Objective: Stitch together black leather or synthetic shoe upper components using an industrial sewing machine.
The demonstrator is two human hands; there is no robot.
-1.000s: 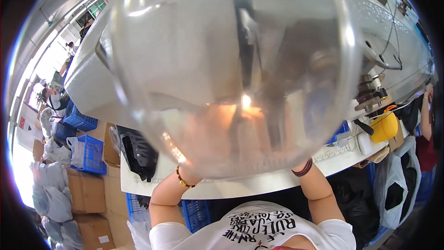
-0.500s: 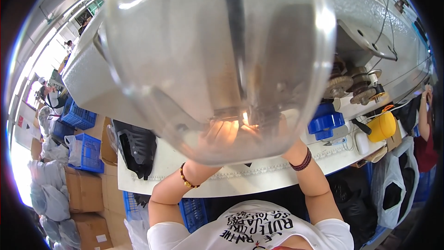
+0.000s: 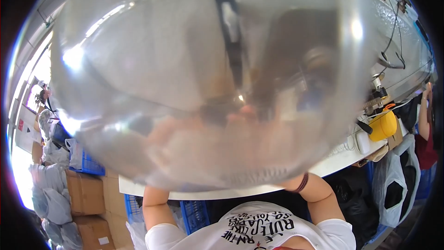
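Note:
A clear, curved plastic shield fills the middle of the view and blurs what lies behind it. Through it my left hand appears as a smeared pinkish shape over the white worktable. My right hand is likewise blurred, to the right, with a dark beaded bracelet at its wrist. Both hands are near the lower part of a grey sewing machine, by a small bright lamp spot. The fingers and anything between them cannot be made out.
A yellow container stands at the table's right end, by hanging cables. Plastic bags hang below it. Blue crates and cardboard boxes are stacked at left. Another person's arm and maroon sleeve show at far right.
The clear shield looks larger and closer, covering more of the table and both hands. My left hand has shifted left and back toward me. My fingers, lit and distinct before, are now blurred.

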